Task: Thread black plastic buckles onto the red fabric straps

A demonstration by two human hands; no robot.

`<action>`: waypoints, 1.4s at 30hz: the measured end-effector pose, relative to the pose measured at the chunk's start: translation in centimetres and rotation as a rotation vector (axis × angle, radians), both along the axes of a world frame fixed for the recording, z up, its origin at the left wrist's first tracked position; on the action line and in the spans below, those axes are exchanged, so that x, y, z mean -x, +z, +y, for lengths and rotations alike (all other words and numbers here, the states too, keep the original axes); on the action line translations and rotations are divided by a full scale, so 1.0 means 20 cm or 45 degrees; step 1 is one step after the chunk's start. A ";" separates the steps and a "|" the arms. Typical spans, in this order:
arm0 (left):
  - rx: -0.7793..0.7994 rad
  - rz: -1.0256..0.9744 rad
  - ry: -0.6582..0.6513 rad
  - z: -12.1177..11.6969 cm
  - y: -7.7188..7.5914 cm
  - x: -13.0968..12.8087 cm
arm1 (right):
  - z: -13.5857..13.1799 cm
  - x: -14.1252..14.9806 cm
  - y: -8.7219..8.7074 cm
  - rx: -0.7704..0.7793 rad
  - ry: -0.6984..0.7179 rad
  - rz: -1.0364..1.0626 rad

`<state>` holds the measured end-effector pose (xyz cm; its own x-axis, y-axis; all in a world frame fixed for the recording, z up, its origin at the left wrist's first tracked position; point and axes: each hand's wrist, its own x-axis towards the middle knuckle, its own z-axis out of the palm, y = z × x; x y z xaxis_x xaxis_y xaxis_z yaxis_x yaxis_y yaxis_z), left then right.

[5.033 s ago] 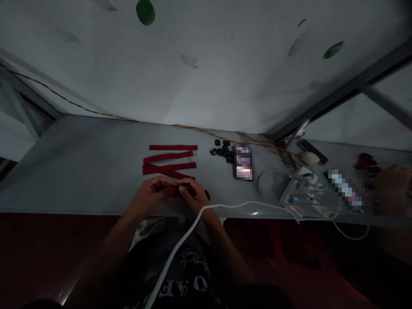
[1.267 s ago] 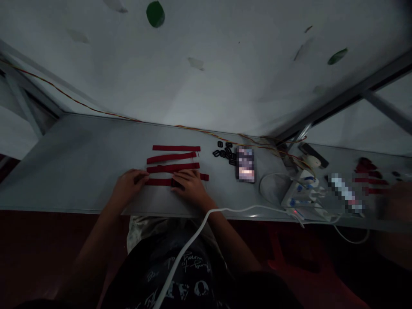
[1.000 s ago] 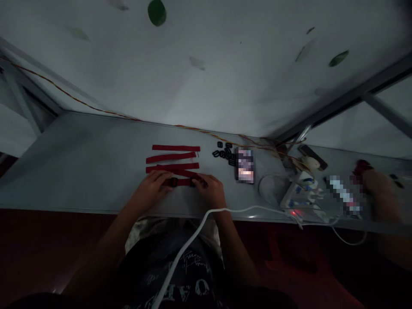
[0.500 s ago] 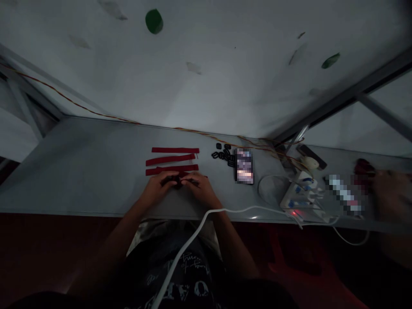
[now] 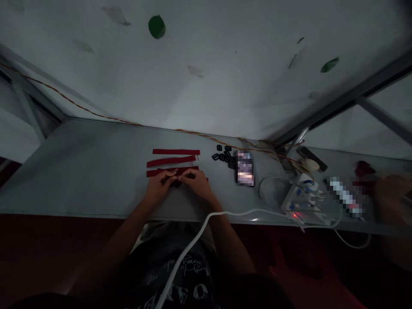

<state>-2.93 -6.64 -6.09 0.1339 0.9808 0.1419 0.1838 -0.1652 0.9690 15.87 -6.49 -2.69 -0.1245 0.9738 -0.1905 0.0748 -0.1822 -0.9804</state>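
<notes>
My left hand (image 5: 158, 186) and my right hand (image 5: 197, 183) meet near the front of the grey table, both closed in a pinch with fingertips close together. Between them is a dark red strap, mostly hidden by the fingers. Just beyond my hands lie a flat red strap (image 5: 176, 152), a second red strap (image 5: 169, 162) with a loose thread at its right end, and a third red strap (image 5: 152, 174) partly covered by my fingers. To the right of these straps rests a loose pile of small black buckles (image 5: 226, 156).
A phone (image 5: 245, 168) lies beside the buckles. Farther right stands a white power strip (image 5: 301, 201) with plugs and a red light. A white cable (image 5: 206, 223) crosses over my right forearm. At the far right, another person's hand (image 5: 391, 199) is near red material (image 5: 364, 168).
My fingertips have drawn closer together over the red strap, and the right fingers have shifted slightly left. At the far right, the other person's hand and red material have moved.
</notes>
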 end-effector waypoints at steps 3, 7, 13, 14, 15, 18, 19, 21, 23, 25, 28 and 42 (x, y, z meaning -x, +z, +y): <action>-0.118 0.142 -0.015 -0.01 -0.01 -0.01 | 0.02 -0.02 0.00 0.026 0.047 0.043; -0.250 0.258 -0.049 -0.02 -0.01 -0.02 | 0.03 -0.04 -0.02 0.144 0.114 0.142; -0.352 0.280 -0.117 -0.02 0.01 -0.02 | 0.04 -0.05 -0.08 0.109 0.130 0.278; -0.344 0.282 -0.126 -0.02 0.02 -0.02 | 0.04 -0.05 -0.09 0.089 0.142 0.281; -0.316 0.291 -0.136 -0.02 0.03 -0.02 | 0.04 -0.06 -0.09 0.061 0.152 0.277; -0.186 0.302 -0.141 -0.03 0.05 -0.02 | 0.04 -0.07 -0.07 -0.071 0.156 0.210; -0.145 0.283 -0.141 -0.03 0.05 -0.02 | 0.03 -0.07 -0.07 -0.106 0.157 0.183; -0.065 0.206 -0.147 -0.02 0.05 -0.02 | 0.03 -0.08 -0.06 -0.141 0.180 0.147; 0.033 0.116 -0.188 -0.01 0.05 -0.01 | 0.02 -0.08 -0.07 -0.155 0.213 0.124; 0.130 0.052 -0.235 0.00 0.04 0.00 | 0.02 -0.09 -0.07 -0.194 0.238 0.091; 0.177 0.019 -0.245 0.02 0.04 0.01 | 0.00 -0.10 -0.06 -0.278 0.284 -0.013; 0.239 -0.255 -0.451 0.04 0.02 0.04 | -0.04 -0.07 -0.01 -0.300 0.227 -0.255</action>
<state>-3.77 -5.78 -5.77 0.4544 0.8905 0.0235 -0.0467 -0.0025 0.9989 17.31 -7.33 -2.81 -0.2794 0.9602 -0.0008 0.2802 0.0808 -0.9565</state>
